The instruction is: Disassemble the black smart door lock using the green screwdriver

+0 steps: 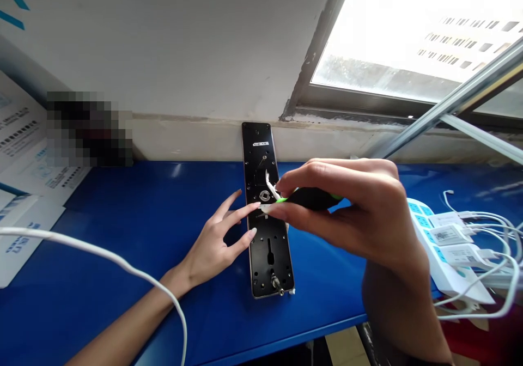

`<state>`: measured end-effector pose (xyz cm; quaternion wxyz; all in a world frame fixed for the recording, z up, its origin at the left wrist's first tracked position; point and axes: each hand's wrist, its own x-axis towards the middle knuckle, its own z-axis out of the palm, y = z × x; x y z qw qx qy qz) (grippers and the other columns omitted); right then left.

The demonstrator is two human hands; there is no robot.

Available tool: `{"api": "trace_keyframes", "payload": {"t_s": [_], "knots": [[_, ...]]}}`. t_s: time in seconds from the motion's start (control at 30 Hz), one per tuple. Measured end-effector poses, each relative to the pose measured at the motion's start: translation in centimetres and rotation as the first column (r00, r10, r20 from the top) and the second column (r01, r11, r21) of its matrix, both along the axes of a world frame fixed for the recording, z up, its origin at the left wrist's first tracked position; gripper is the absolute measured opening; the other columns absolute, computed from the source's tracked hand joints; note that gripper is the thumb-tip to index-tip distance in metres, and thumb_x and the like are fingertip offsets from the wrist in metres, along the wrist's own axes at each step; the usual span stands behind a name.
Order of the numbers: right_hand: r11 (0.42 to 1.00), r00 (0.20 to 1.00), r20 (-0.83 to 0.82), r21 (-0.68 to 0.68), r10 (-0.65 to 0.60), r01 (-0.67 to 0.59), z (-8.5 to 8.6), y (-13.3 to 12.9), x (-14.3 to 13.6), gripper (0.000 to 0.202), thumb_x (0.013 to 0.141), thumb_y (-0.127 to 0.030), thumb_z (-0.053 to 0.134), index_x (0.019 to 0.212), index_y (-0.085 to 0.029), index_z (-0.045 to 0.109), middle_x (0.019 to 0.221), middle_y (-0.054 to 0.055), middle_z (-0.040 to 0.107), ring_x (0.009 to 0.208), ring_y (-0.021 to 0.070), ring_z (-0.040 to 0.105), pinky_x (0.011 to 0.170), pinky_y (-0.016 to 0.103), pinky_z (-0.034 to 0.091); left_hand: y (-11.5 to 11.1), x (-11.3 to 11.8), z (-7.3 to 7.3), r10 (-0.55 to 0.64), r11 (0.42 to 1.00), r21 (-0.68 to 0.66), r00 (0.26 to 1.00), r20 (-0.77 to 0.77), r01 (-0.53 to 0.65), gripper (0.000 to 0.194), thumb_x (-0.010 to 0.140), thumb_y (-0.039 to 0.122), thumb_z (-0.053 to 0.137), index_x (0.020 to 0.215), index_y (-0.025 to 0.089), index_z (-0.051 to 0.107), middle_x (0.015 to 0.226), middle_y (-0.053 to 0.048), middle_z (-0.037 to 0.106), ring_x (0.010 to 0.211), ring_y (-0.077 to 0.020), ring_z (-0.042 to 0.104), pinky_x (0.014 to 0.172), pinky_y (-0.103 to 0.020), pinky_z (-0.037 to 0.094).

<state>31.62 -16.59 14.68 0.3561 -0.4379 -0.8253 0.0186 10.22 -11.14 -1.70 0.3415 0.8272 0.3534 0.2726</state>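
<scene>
A: Where is the black panel (275, 225)?

B: On the blue bench (330, 279), near the middle of its width, running lengthwise from close to the front edge toward the back edge. Its far end, with a white label (260, 144), shows against the pale wall (192, 137). A metal spindle (277, 284) stands out at the near end.

A: And the hands?

B: The left hand (214, 246) has its fingers spread. The index fingertip reaches onto the panel, and the thumb is at its left edge. The right hand (359, 208) pinches a black-and-green tool (310, 197) between thumb and fingers, just above the panel's right side.

A: What is that white curved piece (270, 185) at the tool's front?

B: I cannot tell whether it belongs to the tool (the thumb and fingers cover the join). It curves over the panel, near a round fitting (265, 196).

A: Anything else on the bench?

B: Toward the right edge is a power strip (425, 221) with white chargers (451, 234) plugged in and cables looping from them. At the left edge are white boxes (24, 251).

A: And the white cable (44, 235)?

B: It enters from the left and passes in front of the left forearm, toward the front edge.
</scene>
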Motion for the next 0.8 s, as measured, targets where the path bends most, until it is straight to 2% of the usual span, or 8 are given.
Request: {"api": "trace_keyframes", "payload": {"t_s": [0.1, 0.2, 0.3, 0.4, 0.5, 0.6, 0.7, 0.8], "knots": [[0.999, 0.999, 0.002, -0.030, 0.042, -0.042, 0.1, -0.2, 0.1, 0.011, 0.089, -0.017, 0.075, 0.100, -0.016, 0.074, 0.081, -0.004, 0.072, 0.062, 0.0045, 0.058, 0.058, 0.021, 0.050, 0.0, 0.0, 0.2, 0.002, 1.000, -0.022, 1.000, 0.025, -0.002, 0.050, 0.099, 0.045, 0.060, 0.148, 0.039, 0.052, 0.167, 0.000, 0.035, 0.151, -0.0300, 0.040, 0.119, -0.047, 0.046], [0.991, 0.996, -0.004, -0.102, 0.087, -0.087, 0.2, -0.5, 0.7, 0.034, 0.091, -0.010, 0.067, 0.124, -0.018, 0.069, 0.101, 0.001, 0.075, 0.075, 0.0085, 0.067, 0.065, 0.023, 0.056, -0.1, 0.0, 0.4, -0.014, 1.000, -0.025, 0.999, 0.038, 0.014, 0.050, 0.099, 0.045, 0.061, 0.148, 0.039, 0.052, 0.166, 0.001, 0.037, 0.152, -0.0283, 0.038, 0.123, -0.048, 0.041], [0.990, 0.996, 0.026, -0.120, 0.081, -0.077, 0.1, -0.7, 1.1, 0.053, 0.089, -0.008, 0.064, 0.139, -0.024, 0.060, 0.117, 0.003, 0.074, 0.089, 0.0149, 0.071, 0.073, 0.029, 0.061, -0.1, 0.1, 0.5, -0.009, 1.000, -0.015, 0.999, 0.038, 0.009, 0.051, 0.098, 0.045, 0.062, 0.148, 0.039, 0.053, 0.166, 0.001, 0.038, 0.153, -0.0276, 0.037, 0.125, -0.049, 0.036], [0.997, 0.998, 0.042, -0.072, 0.040, -0.037, -0.1, -0.6, 0.9, 0.051, 0.090, -0.016, 0.069, 0.139, -0.027, 0.060, 0.115, 0.003, 0.075, 0.088, 0.0167, 0.072, 0.074, 0.031, 0.061, -0.1, 0.1, 0.3, -0.008, 1.000, -0.011, 0.998, 0.054, 0.008, 0.051, 0.099, 0.043, 0.062, 0.149, 0.038, 0.053, 0.164, 0.000, 0.042, 0.151, -0.0272, 0.040, 0.124, -0.049, 0.038], [0.999, 0.998, 0.048, -0.013, 0.040, -0.039, -0.1, -0.3, 0.6, 0.031, 0.092, -0.028, 0.073, 0.122, -0.024, 0.069, 0.098, 0.001, 0.076, 0.074, 0.0127, 0.069, 0.064, 0.028, 0.057, -0.2, 0.1, 0.1, -0.005, 1.000, -0.001, 0.999, 0.052, 0.005, 0.052, 0.098, 0.042, 0.062, 0.149, 0.036, 0.053, 0.161, -0.001, 0.046, 0.150, -0.0294, 0.043, 0.123, -0.051, 0.040], [0.998, 0.997, 0.046, 0.015, 0.056, -0.056, -0.1, -0.1, 0.3, 0.020, 0.093, -0.025, 0.073, 0.112, -0.022, 0.073, 0.093, 0.000, 0.075, 0.072, 0.0107, 0.068, 0.063, 0.026, 0.055, -0.3, 0.2, 0.1, -0.002, 1.000, -0.015, 0.998, 0.069, 0.003, 0.050, 0.099, 0.040, 0.062, 0.148, 0.035, 0.054, 0.160, -0.002, 0.047, 0.147, -0.0300, 0.047, 0.119, -0.051, 0.045], [0.999, 0.999, 0.036, -0.013, 0.039, -0.039, -0.2, -0.2, 0.2, 0.037, 0.092, -0.012, 0.067, 0.126, -0.024, 0.068, 0.104, 0.000, 0.076, 0.081, 0.0127, 0.071, 0.068, 0.026, 0.059, -0.4, 0.2, 0.1, -0.015, 0.998, -0.057, 0.994, 0.107, 0.021, 0.050, 0.099, 0.039, 0.061, 0.148, 0.037, 0.053, 0.162, -0.001, 0.044, 0.144, -0.0284, 0.050, 0.114, -0.047, 0.051], [0.998, 1.000, 0.023, -0.060, 0.019, -0.017, -0.2, -0.4, 0.3, 0.060, 0.087, -0.007, 0.063, 0.142, -0.029, 0.057, 0.121, 0.002, 0.074, 0.091, 0.0171, 0.074, 0.074, 0.029, 0.064, -0.4, 0.2, 0.1, -0.012, 0.996, -0.087, 0.994, 0.112, 0.022, 0.050, 0.100, 0.039, 0.061, 0.149, 0.040, 0.052, 0.164, 0.001, 0.041, 0.147, -0.0273, 0.046, 0.115, -0.046, 0.050]]}}
